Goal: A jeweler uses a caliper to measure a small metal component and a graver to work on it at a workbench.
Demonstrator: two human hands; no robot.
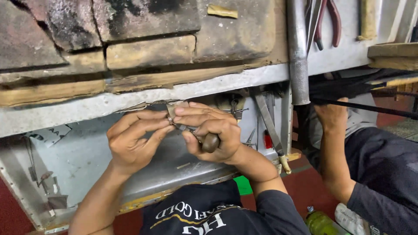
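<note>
My left hand (133, 141) pinches a small metal ring (170, 120) between thumb and forefinger. My right hand (209, 132) grips a small tool with a brown wooden handle (210, 142) and presses its metal tip against the ring. A small scrap of worn paper or cloth (174, 108) sits just behind the ring under my right fingers. Both hands meet over a grey metal bench drawer (87, 161), just below the bench's front edge (130, 98).
Charred fire bricks (143, 30) cover the bench top. A metal pipe (298, 52), red-handled pliers (327, 21) and a file (271, 128) hang at right. Another person's arm (333, 152) reaches up at the right. A green bottle (320, 223) stands on the red floor.
</note>
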